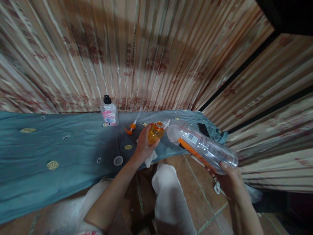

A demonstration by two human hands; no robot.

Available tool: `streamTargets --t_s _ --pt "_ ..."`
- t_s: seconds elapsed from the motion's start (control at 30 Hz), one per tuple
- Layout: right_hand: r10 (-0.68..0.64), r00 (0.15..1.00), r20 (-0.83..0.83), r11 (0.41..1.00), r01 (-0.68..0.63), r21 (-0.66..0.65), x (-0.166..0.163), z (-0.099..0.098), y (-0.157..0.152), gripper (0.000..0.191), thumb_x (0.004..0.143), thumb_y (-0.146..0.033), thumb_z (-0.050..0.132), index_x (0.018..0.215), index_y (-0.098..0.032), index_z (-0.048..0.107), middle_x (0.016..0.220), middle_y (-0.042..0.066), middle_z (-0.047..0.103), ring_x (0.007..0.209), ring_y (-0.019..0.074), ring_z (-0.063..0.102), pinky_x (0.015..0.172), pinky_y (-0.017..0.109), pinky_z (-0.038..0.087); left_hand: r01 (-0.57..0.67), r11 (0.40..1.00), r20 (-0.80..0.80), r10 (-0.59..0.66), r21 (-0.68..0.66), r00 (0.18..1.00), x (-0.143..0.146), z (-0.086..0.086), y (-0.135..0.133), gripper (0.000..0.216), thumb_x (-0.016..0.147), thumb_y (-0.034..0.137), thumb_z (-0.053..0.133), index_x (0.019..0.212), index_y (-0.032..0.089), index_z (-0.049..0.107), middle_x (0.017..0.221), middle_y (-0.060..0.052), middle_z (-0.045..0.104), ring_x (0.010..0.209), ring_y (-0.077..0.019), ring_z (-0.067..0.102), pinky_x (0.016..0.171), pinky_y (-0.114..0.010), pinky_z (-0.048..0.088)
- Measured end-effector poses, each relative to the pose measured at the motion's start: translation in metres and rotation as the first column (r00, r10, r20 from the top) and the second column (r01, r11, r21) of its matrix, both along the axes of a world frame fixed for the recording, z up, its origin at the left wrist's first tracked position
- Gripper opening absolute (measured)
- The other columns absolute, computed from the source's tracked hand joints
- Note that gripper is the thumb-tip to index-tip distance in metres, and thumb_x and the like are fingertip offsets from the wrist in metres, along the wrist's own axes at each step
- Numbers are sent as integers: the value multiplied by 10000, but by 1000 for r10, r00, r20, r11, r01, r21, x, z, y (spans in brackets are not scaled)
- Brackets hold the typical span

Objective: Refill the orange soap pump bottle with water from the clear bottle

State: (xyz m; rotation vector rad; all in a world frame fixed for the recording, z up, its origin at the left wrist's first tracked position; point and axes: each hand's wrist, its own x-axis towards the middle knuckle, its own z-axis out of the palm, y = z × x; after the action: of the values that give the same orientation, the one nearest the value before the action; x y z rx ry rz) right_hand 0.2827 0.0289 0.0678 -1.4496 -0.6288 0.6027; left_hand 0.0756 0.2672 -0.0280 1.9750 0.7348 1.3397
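Note:
My left hand (144, 143) is wrapped round a small amber bottle (156, 132) whose open mouth faces up. My right hand (226, 178) grips the base end of a large clear plastic bottle (205, 147) with an orange label. That bottle is tilted nearly level, its neck pointing left at the amber bottle's mouth. Whether the two touch, or liquid flows, I cannot tell. An orange spray or pump head (131, 128) with a thin tube lies on the cloth left of the amber bottle. Behind it stands a clear bottle (109, 113) with a black cap and pink label.
A teal patterned cloth (78, 140) covers the low surface before me. On it lie a round translucent cap (118, 160), a crumpled white tissue (151, 159) and a dark flat object (203, 129). Pleated curtains (156, 58) hang behind; floor tiles (195, 189) show below.

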Motion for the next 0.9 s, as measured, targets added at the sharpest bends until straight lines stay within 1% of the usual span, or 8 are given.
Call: streamTargets --t_s 0.2,0.33,0.5,0.67,0.83,0.9 --pt "-11 1000 10 1000 12 -13 5 -4 -3 588 703 -490 813 1223 -255 671 711 31 699 559 224 631 453 318 474 4 999 -12 -5 -37 1000 1 0 -1 712 788 269 740 1434 210 446 1433 -141 615 1319 -301 611 1137 -487 491" --pt "-15 999 33 1000 15 9 7 -4 -2 582 727 -482 799 1246 -259 663 757 39 708 579 217 634 459 310 478 19 999 -2 -19 -49 1000 2 2 -2 711 793 265 732 1443 217 446 1437 -134 613 1321 -293 609 1138 -479 489" --pt "-10 999 33 1000 10 -5 3 3 0 586 695 -465 817 1225 -256 679 774 38 711 579 211 630 466 307 483 19 998 -20 -21 -55 1000 1 5 -2 701 791 261 731 1436 221 459 1421 -130 622 1314 -294 612 1136 -477 486" --pt "-71 997 38 997 70 18 -8 12 2 556 679 -456 825 1178 -246 697 720 19 687 563 185 606 447 269 453 23 999 -12 -24 -34 1000 2 5 -2 683 798 262 716 1430 210 460 1383 -132 638 1287 -294 625 1122 -466 490" --pt "-77 996 39 997 76 14 -8 14 3 563 653 -445 846 1160 -246 703 715 17 684 553 185 596 441 277 460 26 999 -25 -27 -36 999 3 6 -2 699 785 255 720 1432 214 456 1378 -130 639 1282 -306 626 1113 -478 493" --pt "-75 996 40 997 74 15 -7 15 3 550 664 -440 841 1160 -246 703 713 15 681 552 182 593 438 273 455 27 999 -31 -28 -43 999 3 5 -2 701 782 252 727 1430 222 461 1379 -126 640 1280 -307 628 1113 -476 494"
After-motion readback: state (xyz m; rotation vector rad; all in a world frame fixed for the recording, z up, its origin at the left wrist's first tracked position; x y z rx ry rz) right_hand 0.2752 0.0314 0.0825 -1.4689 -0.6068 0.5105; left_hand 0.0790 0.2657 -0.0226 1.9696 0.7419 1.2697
